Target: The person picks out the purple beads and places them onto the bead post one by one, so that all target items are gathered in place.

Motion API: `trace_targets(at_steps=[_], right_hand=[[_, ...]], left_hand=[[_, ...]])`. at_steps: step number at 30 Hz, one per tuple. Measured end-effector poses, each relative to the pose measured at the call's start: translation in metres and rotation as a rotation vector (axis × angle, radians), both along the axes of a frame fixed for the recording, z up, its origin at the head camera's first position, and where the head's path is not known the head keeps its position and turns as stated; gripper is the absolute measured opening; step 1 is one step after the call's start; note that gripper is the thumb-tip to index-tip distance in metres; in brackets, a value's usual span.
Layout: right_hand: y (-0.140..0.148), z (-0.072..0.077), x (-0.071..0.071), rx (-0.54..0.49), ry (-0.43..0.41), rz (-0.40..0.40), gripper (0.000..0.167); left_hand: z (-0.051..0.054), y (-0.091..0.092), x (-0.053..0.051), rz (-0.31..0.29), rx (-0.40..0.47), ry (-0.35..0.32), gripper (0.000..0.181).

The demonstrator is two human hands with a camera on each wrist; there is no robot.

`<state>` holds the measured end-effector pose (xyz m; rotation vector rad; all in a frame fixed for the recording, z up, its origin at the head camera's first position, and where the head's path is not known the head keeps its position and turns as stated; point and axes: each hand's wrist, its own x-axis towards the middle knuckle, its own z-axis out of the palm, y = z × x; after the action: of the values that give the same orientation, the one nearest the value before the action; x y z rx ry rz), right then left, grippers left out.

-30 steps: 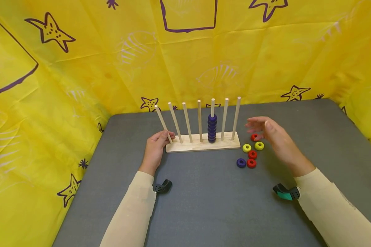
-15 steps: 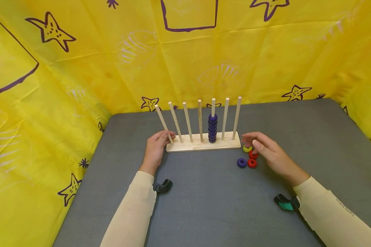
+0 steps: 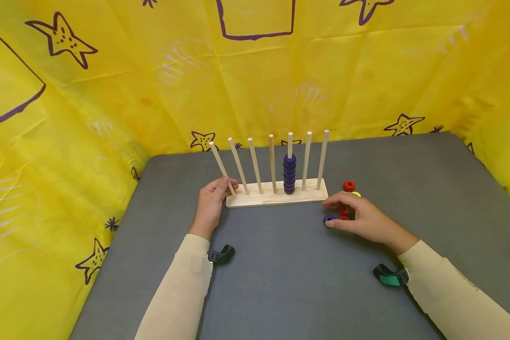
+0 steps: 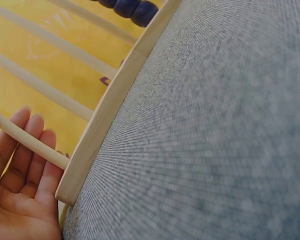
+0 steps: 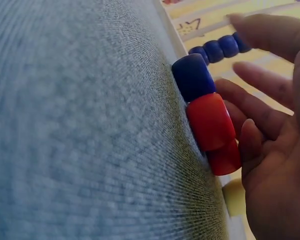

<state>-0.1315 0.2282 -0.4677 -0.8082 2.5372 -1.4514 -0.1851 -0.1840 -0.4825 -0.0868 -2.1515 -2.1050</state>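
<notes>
A wooden peg rack point(image 3: 276, 199) with upright pegs stands on the table. Several dark blue rings point(image 3: 289, 174) are stacked on its fifth peg from the left. My left hand point(image 3: 208, 208) holds the leftmost peg point(image 3: 218, 160) near its foot, fingers point(image 4: 34, 150) behind it. My right hand point(image 3: 369, 218) is over the loose rings right of the rack, fingers spread and thumb apart. Under it lies a blue ring point(image 5: 192, 77) by the thumb tip, beside a red ring point(image 5: 211, 122) and another red ring point(image 5: 225, 159). The hand partly hides these rings.
Beyond the right hand lie a red ring point(image 3: 349, 186) and a partly hidden yellow ring point(image 3: 356, 193). A yellow patterned cloth point(image 3: 255, 85) hangs behind and beside the grey table point(image 3: 272, 283). Each wrist wears a black strap point(image 3: 222, 255).
My right hand has moved left and toward me across the loose rings, uncovering the far red one and reaching the blue one. My left hand stays on the peg.
</notes>
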Motion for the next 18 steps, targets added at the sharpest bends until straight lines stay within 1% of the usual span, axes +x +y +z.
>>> trace_targets(at_steps=[5,10,15,18], right_hand=[[-0.0006,-0.0014,-0.0022,0.100,0.062,0.053,0.042],[-0.0023,-0.0042,-0.0031,0.205,0.125,0.082,0.035],[-0.0032,-0.0042,-0.0031,0.218,0.161,0.086,0.032],[-0.0033,-0.0039,-0.0031,0.218,0.165,0.080,0.031]], left_hand=[[-0.0011,-0.0011,-0.0005,0.007,-0.003,-0.001,0.041],[-0.0024,-0.0009,-0.0007,0.003,-0.002,0.003,0.039],[-0.0021,-0.0011,-0.0008,-0.004,0.005,0.006,0.044],[-0.0012,-0.0011,-0.0008,0.000,0.003,0.001,0.042]])
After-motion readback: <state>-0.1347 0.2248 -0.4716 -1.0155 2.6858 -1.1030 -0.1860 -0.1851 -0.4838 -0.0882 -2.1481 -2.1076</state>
